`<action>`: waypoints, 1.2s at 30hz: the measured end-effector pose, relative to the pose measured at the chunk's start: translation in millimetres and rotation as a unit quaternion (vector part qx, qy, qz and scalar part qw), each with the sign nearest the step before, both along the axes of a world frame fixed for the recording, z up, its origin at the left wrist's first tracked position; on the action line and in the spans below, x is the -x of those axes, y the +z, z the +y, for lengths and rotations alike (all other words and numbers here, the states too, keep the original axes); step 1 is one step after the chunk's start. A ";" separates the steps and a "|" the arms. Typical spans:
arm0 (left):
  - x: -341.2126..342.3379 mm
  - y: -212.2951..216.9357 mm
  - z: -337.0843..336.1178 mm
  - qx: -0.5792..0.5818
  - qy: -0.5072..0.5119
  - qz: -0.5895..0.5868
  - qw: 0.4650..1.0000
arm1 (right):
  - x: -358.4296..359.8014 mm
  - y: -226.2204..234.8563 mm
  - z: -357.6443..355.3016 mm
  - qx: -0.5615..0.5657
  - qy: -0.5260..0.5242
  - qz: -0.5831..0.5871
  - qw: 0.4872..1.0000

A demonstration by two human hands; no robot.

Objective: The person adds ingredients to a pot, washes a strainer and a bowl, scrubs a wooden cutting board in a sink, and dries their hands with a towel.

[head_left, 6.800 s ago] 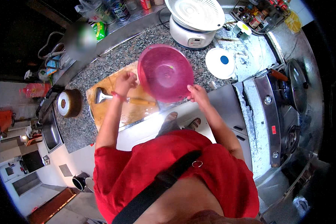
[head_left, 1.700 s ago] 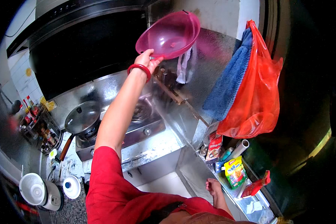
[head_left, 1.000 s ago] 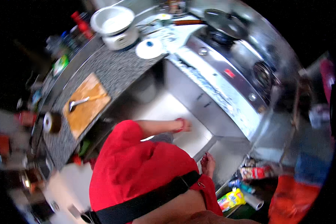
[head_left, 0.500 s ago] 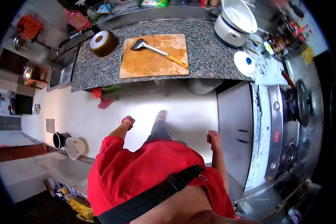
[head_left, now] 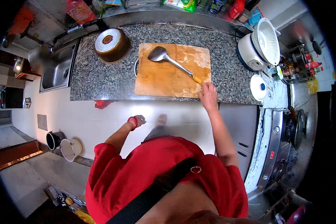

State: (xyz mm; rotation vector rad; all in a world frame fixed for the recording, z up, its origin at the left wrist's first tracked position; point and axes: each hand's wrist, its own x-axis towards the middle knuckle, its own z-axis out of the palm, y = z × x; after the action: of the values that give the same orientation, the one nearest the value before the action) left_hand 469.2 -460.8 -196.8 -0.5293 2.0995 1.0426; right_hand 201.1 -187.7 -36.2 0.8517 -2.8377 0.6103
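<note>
A metal wok spatula (head_left: 177,65) with a yellow handle lies across the wooden cutting board (head_left: 153,86) on the granite counter. My right hand (head_left: 209,95) reaches over the board's near right corner, fingers closed around the end of that handle and covering part of it. The spatula's blade rests on the board. Low over the floor in front of the counter is my left hand (head_left: 139,120), a red bangle at its wrist. Its fingers are loosely bent and apart, with nothing in them.
An upturned metal pot (head_left: 112,45) stands left of the board, near the sink (head_left: 58,74). At the right are a white cooker (head_left: 249,52) with a steamer basket (head_left: 267,39), a white lid (head_left: 257,87) and a gas stove (head_left: 276,130). Buckets (head_left: 71,149) stand on the floor.
My right hand has come forward from beside my body to the spatula's handle. The left hand has shifted slightly. My view has moved closer to the counter; the spatula lies as before.
</note>
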 end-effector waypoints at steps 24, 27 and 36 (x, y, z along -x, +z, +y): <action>61.8 125.6 37.6 -0.346 0.536 0.085 0.765 | 222.9 -55.8 4.2 -0.081 -0.091 -0.019 0.992; 76.1 120.1 66.7 -0.380 0.549 0.070 0.741 | 250.6 -59.1 4.6 -0.092 -0.063 -0.014 0.994; 106.8 116.5 110.5 -0.466 0.615 0.055 0.634 | 249.9 -47.8 -25.5 0.031 0.178 0.019 0.983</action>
State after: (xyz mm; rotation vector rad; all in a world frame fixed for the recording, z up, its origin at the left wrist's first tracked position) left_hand 362.4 -350.3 -80.3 -1.3592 0.6816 2.6778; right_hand -48.7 -213.2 -84.0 1.3561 -2.6334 0.7063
